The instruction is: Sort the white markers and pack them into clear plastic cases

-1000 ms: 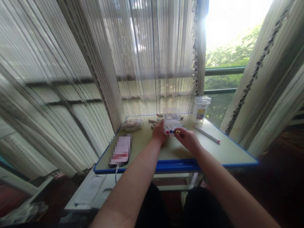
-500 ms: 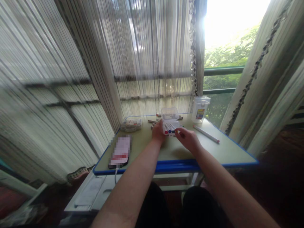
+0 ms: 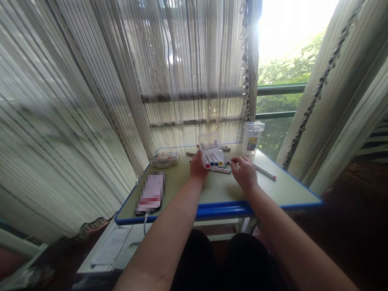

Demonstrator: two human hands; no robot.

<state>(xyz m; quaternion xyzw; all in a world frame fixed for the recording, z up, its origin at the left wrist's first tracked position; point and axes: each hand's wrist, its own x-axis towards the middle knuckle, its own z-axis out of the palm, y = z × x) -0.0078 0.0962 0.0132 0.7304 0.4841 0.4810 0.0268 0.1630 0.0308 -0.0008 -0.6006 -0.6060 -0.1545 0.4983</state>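
My left hand [image 3: 198, 166] is closed around the left side of a clear plastic case [image 3: 209, 141] with its lid raised. Inside lie several white markers [image 3: 213, 158], their red, blue, green and yellow ends facing me. To the right of the case, my right hand [image 3: 244, 171] is low over the table, thumb and forefinger pinched at the end of a pale marker [image 3: 228, 161]. More loose markers lie behind and beside the case, including one with a green-blue end [image 3: 222, 170] just in front of it. The case hides some of them.
A long white marker-like stick with reddish ends [image 3: 265, 171] lies right of my right hand. An upright clear box [image 3: 252, 139] stands at the back right. Another clear case [image 3: 164, 159] and a phone [image 3: 151, 193] on a cable are on the left of the blue-edged table [image 3: 224, 209].
My right hand has left the front of the case and moved right, down to a loose marker. A yellow-ended marker now shows in the case's row, and the case has shifted slightly left.
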